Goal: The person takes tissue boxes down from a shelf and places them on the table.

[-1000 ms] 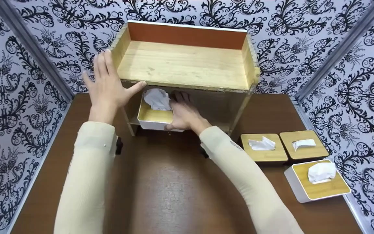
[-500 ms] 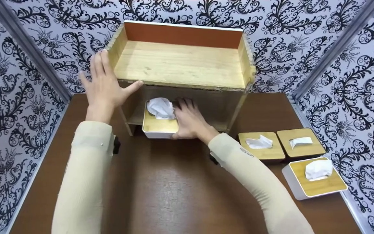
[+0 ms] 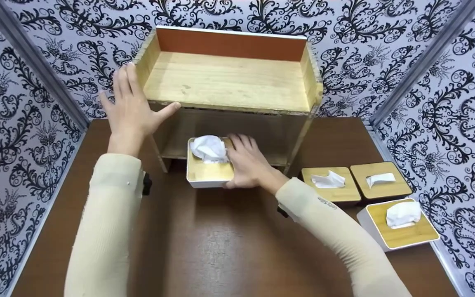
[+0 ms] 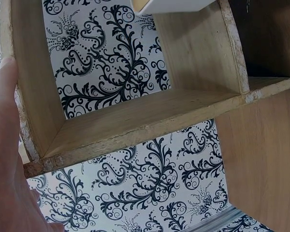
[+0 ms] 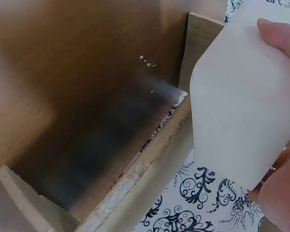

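My right hand (image 3: 249, 163) grips a white tissue box (image 3: 208, 172) by its right side. The box has a bamboo-coloured lid with a crumpled white tissue standing out of it. It hangs in front of the lower opening of a small wooden shelf (image 3: 229, 82). In the right wrist view, the white wall of the tissue box (image 5: 241, 101) covers much of the shelf's inside, with thumb and fingers on opposite sides. My left hand (image 3: 129, 109) rests on the shelf's upper left corner, fingers straight and spread, its thumb along the front edge.
On the right of the brown table (image 3: 212, 247) stand two dark tissue boxes with wooden lids, one left (image 3: 330, 183) and one right (image 3: 381, 179). Another white tissue box (image 3: 402, 225) stands in front of them. Patterned walls (image 3: 447, 123) enclose the table.
My right hand has drawn the tissue box out of the shelf's lower compartment, toward me and slightly right. The left hand stays on the shelf's corner.
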`<action>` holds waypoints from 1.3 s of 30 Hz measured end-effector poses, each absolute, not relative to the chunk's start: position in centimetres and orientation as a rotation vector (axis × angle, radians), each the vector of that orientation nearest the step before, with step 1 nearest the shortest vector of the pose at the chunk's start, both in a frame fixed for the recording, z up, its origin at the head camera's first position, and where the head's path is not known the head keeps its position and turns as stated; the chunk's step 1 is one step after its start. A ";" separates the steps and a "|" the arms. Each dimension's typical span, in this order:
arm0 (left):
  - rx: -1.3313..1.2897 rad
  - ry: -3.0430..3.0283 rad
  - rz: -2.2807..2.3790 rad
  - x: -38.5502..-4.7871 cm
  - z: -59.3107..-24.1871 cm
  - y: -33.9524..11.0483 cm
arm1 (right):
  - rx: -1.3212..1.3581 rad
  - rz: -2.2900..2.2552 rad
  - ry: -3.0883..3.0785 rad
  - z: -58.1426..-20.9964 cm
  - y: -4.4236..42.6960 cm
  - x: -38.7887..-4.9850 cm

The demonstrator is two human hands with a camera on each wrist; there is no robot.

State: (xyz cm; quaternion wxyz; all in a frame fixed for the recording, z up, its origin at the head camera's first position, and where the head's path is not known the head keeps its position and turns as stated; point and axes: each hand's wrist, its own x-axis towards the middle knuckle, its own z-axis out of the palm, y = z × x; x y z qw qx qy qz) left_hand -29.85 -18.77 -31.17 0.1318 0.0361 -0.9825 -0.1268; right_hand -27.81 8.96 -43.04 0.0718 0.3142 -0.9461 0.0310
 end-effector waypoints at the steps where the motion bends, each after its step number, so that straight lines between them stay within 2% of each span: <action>1: 0.105 -2.851 -0.367 -29.9 -31.2 -18.8 | 0.951 0.081 -2.831 -43.1 9.1 -27.7; 26: 0.105 -2.864 -0.375 -30.0 -31.1 -18.8 | 1.132 -0.051 -2.697 -43.4 13.4 -24.3; 39: 0.098 -2.861 -0.377 -29.9 -30.9 -18.7 | 1.179 -0.084 -2.711 -44.8 16.5 -22.6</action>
